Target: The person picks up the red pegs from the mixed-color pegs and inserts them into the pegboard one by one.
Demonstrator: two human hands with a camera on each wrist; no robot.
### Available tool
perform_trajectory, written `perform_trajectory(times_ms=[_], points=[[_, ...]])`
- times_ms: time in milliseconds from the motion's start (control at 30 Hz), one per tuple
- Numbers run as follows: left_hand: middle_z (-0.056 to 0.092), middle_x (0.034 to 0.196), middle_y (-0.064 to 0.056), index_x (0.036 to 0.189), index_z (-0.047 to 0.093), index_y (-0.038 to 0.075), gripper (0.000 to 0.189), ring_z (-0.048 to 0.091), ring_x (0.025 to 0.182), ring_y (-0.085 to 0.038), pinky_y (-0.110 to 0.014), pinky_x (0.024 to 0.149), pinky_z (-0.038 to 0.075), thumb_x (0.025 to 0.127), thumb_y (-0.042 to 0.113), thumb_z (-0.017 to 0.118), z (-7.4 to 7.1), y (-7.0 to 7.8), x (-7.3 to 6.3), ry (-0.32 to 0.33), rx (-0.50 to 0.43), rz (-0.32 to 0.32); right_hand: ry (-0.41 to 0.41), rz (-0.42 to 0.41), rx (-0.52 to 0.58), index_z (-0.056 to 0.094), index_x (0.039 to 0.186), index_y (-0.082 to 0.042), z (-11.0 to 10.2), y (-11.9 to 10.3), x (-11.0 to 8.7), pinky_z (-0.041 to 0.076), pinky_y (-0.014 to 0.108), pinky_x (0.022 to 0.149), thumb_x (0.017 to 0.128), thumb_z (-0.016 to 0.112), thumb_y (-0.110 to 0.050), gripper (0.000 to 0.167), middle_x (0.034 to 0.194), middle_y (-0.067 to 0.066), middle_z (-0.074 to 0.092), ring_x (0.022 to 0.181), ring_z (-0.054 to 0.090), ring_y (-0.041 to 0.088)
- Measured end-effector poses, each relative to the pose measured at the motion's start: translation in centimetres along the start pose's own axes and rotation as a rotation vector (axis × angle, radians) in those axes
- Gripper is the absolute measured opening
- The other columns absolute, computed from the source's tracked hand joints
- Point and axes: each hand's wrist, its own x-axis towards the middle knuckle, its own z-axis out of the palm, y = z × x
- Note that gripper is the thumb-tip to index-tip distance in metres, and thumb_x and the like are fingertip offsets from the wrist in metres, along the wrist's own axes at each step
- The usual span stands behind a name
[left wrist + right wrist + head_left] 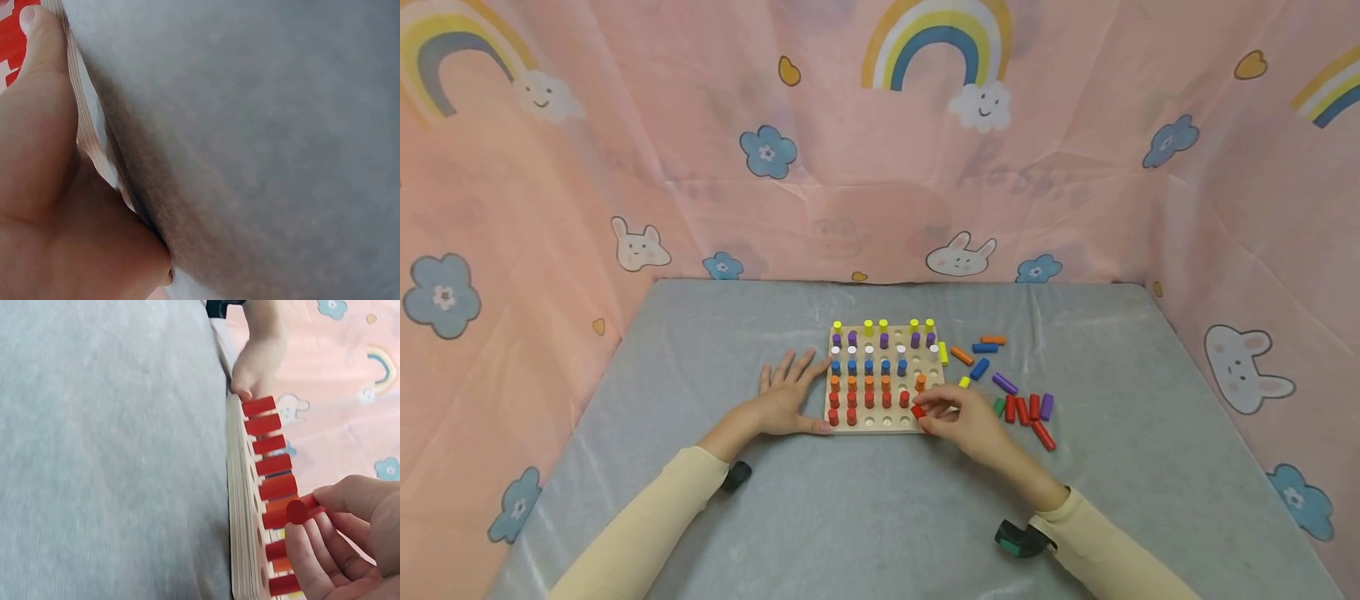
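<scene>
A wooden pegboard (877, 429) stands on the table, with rows of yellow, purple, white, blue, orange and red pegs upright in its holes. My left hand (786, 402) lies spread along the board's left side, its thumb touching the front left corner. Over the front right part of the board, my right hand (967, 423) pinches a red peg (297, 511) between thumb and fingers. That peg is tilted above the board, apart from the holes as far as the right wrist view shows. Two red pegs stand at the left of the front row, beside bare holes.
Right of the board lie loose pegs: several red ones (1043, 435), purple (1004, 383), blue (985, 347), orange (962, 356), yellow (943, 354) and a partly hidden green one (999, 407). A grey cloth (820, 525) covers the table; a pink printed curtain (850, 192) encloses it.
</scene>
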Motion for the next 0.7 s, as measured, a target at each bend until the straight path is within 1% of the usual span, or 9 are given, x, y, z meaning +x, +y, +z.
perform_trajectory(times_ms=[267,367,567,700], points=[[0.001,0.167,-0.018,0.16,0.012,0.022,0.119,-0.008,0.152,-0.048,-0.076,0.112,-0.006,0.07,0.081,0.064,0.2,-0.2,-0.1,0.018,-0.027,0.03,0.012,-0.019,0.016,0.073,0.108,-0.009,1.4,-0.6,0.4,0.056,0.019,0.072,0.085,0.077,-0.009,0.024,0.104,0.011,0.072,0.082,0.066,0.01],[0.001,0.167,-0.017,0.16,0.012,0.022,0.118,-0.008,0.152,-0.048,-0.076,0.112,-0.006,0.071,0.079,0.065,0.1,-0.2,-0.2,0.016,-0.025,0.025,0.009,-0.034,0.015,0.073,0.109,-0.008,1.8,-0.7,0.5,0.056,0.019,0.072,0.085,0.077,-0.009,0.024,0.104,0.011,0.071,0.084,0.065,0.011],[-0.001,0.168,-0.015,0.161,0.011,0.022,0.114,-0.009,0.153,-0.046,-0.075,0.113,-0.004,0.076,0.067,0.072,-0.1,0.2,-0.1,-0.009,0.005,-0.008,-0.006,-0.044,0.03,0.073,0.108,-0.009,2.7,-1.0,0.7,0.056,0.019,0.073,0.085,0.077,-0.009,0.023,0.105,0.011,0.071,0.084,0.064,0.01],[0.0,0.168,-0.015,0.161,0.011,0.022,0.112,-0.008,0.153,-0.046,-0.076,0.113,-0.003,0.077,0.063,0.074,-0.2,0.3,-0.1,-0.008,0.018,-0.009,-0.003,-0.062,0.031,0.073,0.108,-0.009,3.2,-1.2,0.9,0.056,0.019,0.073,0.085,0.077,-0.009,0.023,0.101,0.011,0.072,0.083,0.065,0.011]])
